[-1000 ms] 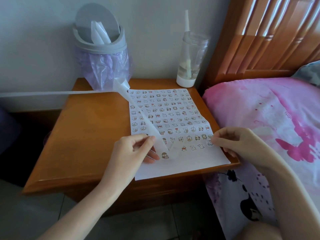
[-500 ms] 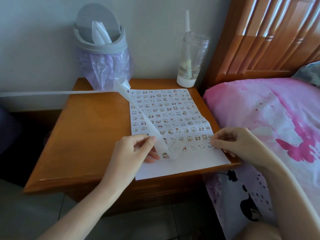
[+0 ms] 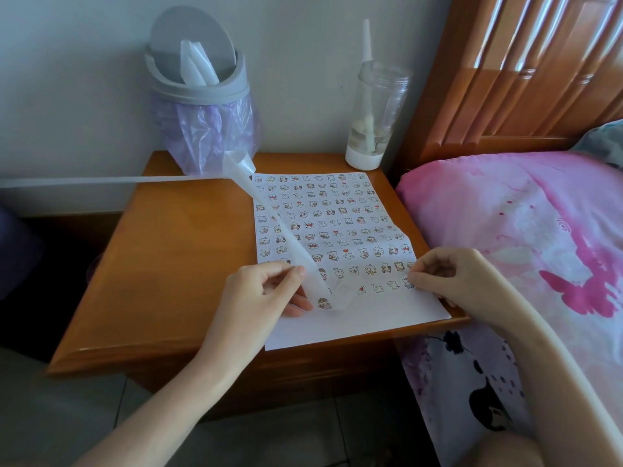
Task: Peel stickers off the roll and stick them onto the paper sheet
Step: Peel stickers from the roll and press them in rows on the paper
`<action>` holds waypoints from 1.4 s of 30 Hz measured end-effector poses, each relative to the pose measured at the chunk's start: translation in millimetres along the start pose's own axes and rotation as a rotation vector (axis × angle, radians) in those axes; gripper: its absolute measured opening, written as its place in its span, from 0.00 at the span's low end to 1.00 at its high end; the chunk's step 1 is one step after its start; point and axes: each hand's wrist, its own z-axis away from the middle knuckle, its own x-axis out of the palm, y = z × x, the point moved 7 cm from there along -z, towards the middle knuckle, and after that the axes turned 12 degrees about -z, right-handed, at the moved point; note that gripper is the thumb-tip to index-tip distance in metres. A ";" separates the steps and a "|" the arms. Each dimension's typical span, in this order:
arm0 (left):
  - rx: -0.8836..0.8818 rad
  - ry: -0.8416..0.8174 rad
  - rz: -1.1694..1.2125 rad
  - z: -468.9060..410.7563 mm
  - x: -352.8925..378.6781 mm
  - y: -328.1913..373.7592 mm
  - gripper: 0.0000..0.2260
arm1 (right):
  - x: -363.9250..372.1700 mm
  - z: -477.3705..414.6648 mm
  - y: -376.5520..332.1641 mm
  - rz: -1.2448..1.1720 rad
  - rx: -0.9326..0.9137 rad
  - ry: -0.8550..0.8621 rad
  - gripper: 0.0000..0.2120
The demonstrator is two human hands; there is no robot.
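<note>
Your left hand (image 3: 266, 294) pinches the backing strip (image 3: 286, 237) between thumb and forefinger just above the paper sheet (image 3: 354, 328). That probably keeps the strip taut and puts the next sticker (image 3: 324, 303), on the strip's curled end, within easy reach. Your right hand (image 3: 462, 281) has its fingers curled, with thumb and forefinger tips meeting on a small sticker (image 3: 407, 283) at the sheet's right edge. I judge you are setting it down to finish the lowest, partly filled row.

The sheet lies flat on the wooden bedside table (image 3: 185, 264), close to you, so both hands can work without stretching. The strip is a translucent white ribbon that crosses the sheet diagonally from beside the bin (image 3: 202, 96). The sheet is white and carries many neat rows of tiny cartoon stickers. Only 1 bare band is left, at the near end.
</note>
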 end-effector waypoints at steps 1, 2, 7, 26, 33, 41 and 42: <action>0.001 -0.002 0.000 0.1 0.1 0.1 0.07 | -0.2 -0.5 1.0 0.015 -0.005 0.006 0.02; 0.000 -0.003 0.001 0.2 0.1 0.3 0.07 | -0.4 -0.8 1.6 0.032 -0.012 0.010 0.02; 0.001 -0.009 -0.013 -0.4 0.4 -0.5 0.06 | 0.0 -1.3 2.7 0.054 -0.020 0.010 0.04; -0.001 -0.004 -0.029 -1.4 0.1 -1.9 0.06 | -0.1 -3.0 0.9 0.103 -0.117 0.126 0.05; -0.025 0.026 0.151 -1.0 -4.0 2.4 0.09 | 57.5 27.9 -67.6 -0.125 -0.410 -0.066 0.04; 0.005 0.044 0.161 -0.5 -5.9 7.9 0.11 | 79.7 33.0 -75.2 -0.154 -0.426 -0.138 0.07; 0.006 0.037 0.165 -0.4 -5.3 8.8 0.12 | 78.2 32.4 -74.0 -0.213 -0.401 -0.126 0.07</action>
